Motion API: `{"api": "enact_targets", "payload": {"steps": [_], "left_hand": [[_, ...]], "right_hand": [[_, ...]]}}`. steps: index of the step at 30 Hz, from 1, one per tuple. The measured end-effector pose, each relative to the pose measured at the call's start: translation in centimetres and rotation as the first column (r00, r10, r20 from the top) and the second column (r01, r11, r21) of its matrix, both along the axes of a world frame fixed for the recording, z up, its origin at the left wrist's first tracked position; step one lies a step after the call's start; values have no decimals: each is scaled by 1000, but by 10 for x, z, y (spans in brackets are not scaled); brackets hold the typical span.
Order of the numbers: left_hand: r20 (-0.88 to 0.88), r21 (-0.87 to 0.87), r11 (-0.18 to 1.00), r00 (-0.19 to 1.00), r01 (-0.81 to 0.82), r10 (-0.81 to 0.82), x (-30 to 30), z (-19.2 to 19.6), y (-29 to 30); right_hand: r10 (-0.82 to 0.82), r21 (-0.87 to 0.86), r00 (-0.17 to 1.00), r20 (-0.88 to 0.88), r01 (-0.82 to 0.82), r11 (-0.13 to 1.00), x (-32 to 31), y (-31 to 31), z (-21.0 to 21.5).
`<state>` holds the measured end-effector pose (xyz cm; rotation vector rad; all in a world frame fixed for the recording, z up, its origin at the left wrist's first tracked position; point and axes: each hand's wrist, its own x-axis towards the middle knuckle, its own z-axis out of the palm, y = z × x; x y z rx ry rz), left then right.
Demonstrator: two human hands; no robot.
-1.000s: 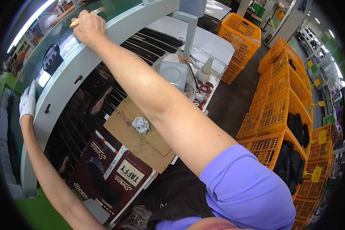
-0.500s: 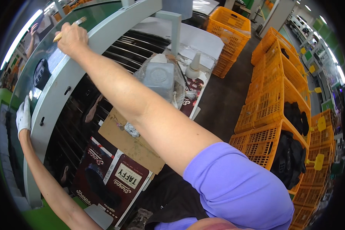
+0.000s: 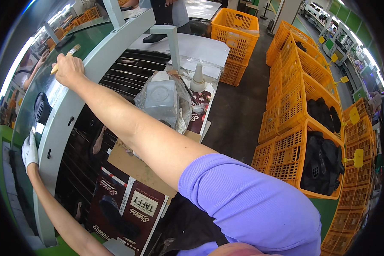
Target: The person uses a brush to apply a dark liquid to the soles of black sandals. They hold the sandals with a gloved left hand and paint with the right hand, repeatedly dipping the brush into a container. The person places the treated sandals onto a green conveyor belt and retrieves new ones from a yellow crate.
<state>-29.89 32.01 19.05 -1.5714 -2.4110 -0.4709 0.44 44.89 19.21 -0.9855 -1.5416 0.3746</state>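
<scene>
My right hand (image 3: 70,71), bare, is closed round the wooden handle of a paintbrush (image 3: 74,50), its bristles pointing up and away over the green conveyor belt (image 3: 96,37). On the belt, between my hands, lies a black shoe sole (image 3: 42,107). Nearer to me is my left hand (image 3: 30,150) in a white glove, fingers stretched out along the belt beside the grey frame (image 3: 59,141). It shows nothing in its grasp, though part of the fingers is hard to see.
Below my right arm, a plastic-wrapped grey container (image 3: 160,98) and a nozzle-topped bottle (image 3: 198,79) stand by a black-barred rack (image 3: 126,70). Stacked orange crates (image 3: 286,145), some holding black items, line the right. At the top, a person holds a black boot (image 3: 161,17).
The view has shifted, so the belt and both hands sit lower in it. A person with a black boot has come into sight at the top. My right hand still grips the paintbrush.
</scene>
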Motion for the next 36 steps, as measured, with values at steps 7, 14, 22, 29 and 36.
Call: {"api": "enact_targets", "payload": {"steps": [7,14,22,29,36], "left_hand": [[3,1,1000,1000,-21,21,8,-1,-2],[-23,13,1000,1000,-3,3,6,0,-3],[-39,1,1000,999,-14,14,10,-2,-1],[-41,-3,1000,999,-11,11,6,3,-8],[-3,-26,1000,1000,11,-11,6,1,-4]], "right_hand": [[3,-18,999,33,-2,1000,1,0,-2],[-26,-11,999,38,26,1000,0,3,-1],[-38,-21,998,51,39,999,-1,5,-3],[1,-33,999,49,0,999,0,-2,1],[-6,-25,998,57,8,1000,1,1,-2]]}}
